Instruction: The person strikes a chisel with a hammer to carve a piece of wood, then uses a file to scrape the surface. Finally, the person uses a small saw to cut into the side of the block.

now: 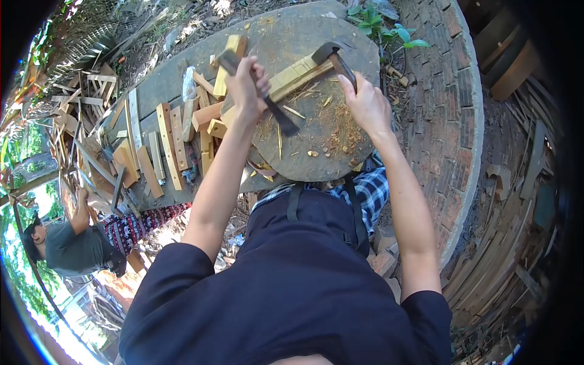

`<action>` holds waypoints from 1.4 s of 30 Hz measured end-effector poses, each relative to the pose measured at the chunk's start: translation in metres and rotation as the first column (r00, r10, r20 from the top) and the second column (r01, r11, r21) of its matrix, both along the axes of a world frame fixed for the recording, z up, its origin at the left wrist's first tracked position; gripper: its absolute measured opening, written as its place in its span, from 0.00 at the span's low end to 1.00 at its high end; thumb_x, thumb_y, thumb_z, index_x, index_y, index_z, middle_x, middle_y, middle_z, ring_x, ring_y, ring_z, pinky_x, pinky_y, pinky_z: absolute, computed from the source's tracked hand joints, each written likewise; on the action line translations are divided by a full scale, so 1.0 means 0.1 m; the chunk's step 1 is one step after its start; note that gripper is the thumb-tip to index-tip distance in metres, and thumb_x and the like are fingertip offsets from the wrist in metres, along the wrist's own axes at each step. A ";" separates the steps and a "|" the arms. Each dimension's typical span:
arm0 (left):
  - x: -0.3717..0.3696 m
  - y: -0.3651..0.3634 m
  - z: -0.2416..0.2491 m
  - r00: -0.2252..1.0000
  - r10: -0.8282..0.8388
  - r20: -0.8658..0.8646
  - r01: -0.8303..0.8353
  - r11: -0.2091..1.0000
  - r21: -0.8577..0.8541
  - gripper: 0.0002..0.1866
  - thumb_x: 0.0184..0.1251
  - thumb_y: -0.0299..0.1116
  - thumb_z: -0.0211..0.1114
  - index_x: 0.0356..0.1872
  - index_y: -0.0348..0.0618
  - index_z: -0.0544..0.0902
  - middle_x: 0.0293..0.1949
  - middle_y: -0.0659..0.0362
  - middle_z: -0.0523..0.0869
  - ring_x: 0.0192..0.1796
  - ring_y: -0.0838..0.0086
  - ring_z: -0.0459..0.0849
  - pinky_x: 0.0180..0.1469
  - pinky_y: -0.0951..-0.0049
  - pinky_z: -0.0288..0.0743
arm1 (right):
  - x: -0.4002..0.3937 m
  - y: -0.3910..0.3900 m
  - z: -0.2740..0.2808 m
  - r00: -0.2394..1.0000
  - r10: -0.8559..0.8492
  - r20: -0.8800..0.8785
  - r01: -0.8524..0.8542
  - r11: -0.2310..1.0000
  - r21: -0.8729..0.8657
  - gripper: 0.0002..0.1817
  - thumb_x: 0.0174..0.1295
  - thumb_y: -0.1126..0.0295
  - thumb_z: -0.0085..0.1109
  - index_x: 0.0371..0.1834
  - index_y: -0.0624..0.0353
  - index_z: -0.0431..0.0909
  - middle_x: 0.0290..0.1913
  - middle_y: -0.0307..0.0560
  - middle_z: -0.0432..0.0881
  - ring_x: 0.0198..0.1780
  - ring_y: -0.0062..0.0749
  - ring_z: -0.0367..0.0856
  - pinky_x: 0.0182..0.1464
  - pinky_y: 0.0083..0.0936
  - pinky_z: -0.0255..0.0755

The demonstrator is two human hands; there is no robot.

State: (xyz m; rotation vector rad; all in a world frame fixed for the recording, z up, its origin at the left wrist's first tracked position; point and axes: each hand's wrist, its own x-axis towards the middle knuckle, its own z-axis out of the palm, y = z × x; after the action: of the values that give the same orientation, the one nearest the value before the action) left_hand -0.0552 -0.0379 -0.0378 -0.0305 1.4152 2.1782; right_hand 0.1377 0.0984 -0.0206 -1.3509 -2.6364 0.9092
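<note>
My left hand (248, 91) is closed around a dark chisel (283, 118), held slanted. One end sticks out above my fist and the flared end points down to the right over the board. In my right hand (368, 104) is the handle of a hammer (331, 53), its dark metal head over the far end of a long yellowish wood piece (298, 74). Crosswise lines or cuts show along the top of that piece, which lies on a round wooden board (304, 159). My left hand partly covers its near end. Wood chips (347, 131) and splinters lie around it.
Left of the board, several wood blocks and drilled strips (169, 145) crowd the grey table (146, 198). A person (76, 243) sits at the far left by a scrap-wood pile (97, 97). A curved brick wall (441, 109) runs along the right, with stacked boards (505, 255) beyond it.
</note>
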 end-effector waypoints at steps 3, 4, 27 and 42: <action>0.00 -0.27 0.06 0.998 -0.054 -0.039 0.052 0.998 -0.042 0.10 0.65 0.34 0.63 0.30 0.43 0.72 0.19 0.62 0.71 0.14 0.80 0.65 0.17 0.78 0.58 | 0.00 0.00 0.01 1.000 0.001 0.001 -0.001 1.000 -0.027 0.27 0.72 0.42 0.45 0.52 0.56 0.78 0.41 0.66 0.86 0.47 0.66 0.84 0.48 0.55 0.77; 0.00 -0.27 0.22 0.994 -0.031 -0.108 0.028 0.999 -0.026 0.09 0.66 0.33 0.63 0.31 0.42 0.72 0.19 0.62 0.71 0.14 0.80 0.65 0.17 0.78 0.58 | -0.01 -0.01 -0.02 1.000 0.014 0.002 -0.014 0.999 -0.031 0.27 0.72 0.42 0.45 0.52 0.56 0.78 0.41 0.66 0.86 0.47 0.66 0.84 0.48 0.55 0.77; 0.15 0.56 0.31 0.694 0.130 -0.709 -0.092 0.992 0.092 0.09 0.64 0.27 0.66 0.29 0.37 0.75 0.18 0.61 0.75 0.14 0.79 0.71 0.15 0.78 0.63 | 0.03 -0.01 -0.09 0.999 -0.029 -0.015 0.027 0.997 -0.073 0.32 0.72 0.40 0.44 0.59 0.58 0.76 0.43 0.68 0.85 0.50 0.67 0.83 0.52 0.55 0.75; 0.04 0.72 0.41 0.818 -0.020 -0.575 0.065 0.996 0.057 0.12 0.56 0.31 0.70 0.30 0.39 0.74 0.18 0.62 0.76 0.13 0.82 0.71 0.14 0.80 0.65 | 0.03 -0.04 -0.13 0.998 -0.042 -0.055 0.038 0.996 -0.077 0.30 0.72 0.41 0.45 0.56 0.57 0.77 0.43 0.68 0.85 0.50 0.67 0.83 0.52 0.55 0.75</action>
State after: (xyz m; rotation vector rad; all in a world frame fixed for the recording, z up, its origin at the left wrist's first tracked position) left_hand -0.0515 0.0346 0.0035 0.7427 1.6138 2.3021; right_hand 0.1406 0.0948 -0.0337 -1.3680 -2.5480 1.0366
